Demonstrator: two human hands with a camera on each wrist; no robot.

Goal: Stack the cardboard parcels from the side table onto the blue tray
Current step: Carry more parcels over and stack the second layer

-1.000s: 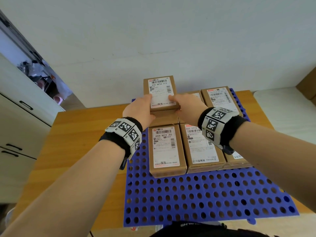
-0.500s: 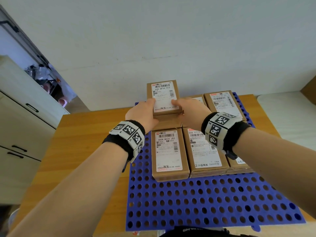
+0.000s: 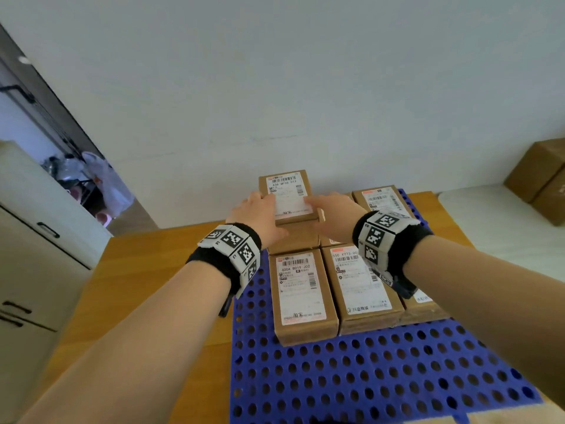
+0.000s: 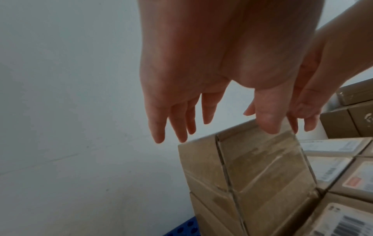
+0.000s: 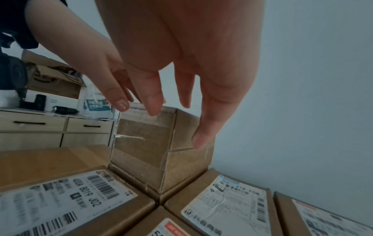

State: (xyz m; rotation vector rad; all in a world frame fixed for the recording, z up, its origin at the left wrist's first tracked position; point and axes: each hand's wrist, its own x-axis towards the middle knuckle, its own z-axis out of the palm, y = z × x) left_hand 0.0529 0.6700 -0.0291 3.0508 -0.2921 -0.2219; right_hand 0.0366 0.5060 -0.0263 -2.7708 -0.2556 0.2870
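Observation:
A labelled cardboard parcel [image 3: 287,194] lies on top of another parcel at the back left of the blue perforated tray [image 3: 367,377]. My left hand [image 3: 253,209] is at its left side and my right hand [image 3: 330,209] at its right side. In the left wrist view the fingers [image 4: 181,124] hang straight beside the top parcel [image 4: 252,159] and the thumb tip sits at its upper edge. The right wrist view shows straight, spread fingers [image 5: 203,135] over the same parcel [image 5: 145,138]. Neither hand grips it.
Two labelled parcels [image 3: 301,295] [image 3: 360,286] fill the tray's middle row, and one more [image 3: 382,197] lies at the back right. The tray rests on a wooden table [image 3: 146,286]. A white side table [image 3: 504,224] at the right carries brown boxes [image 3: 541,175]. Cabinets [image 3: 30,255] stand at the left.
Both hands held the top parcel by its sides with thumbs on the label; now the fingers have straightened and loosened. The parcel stays on the stack.

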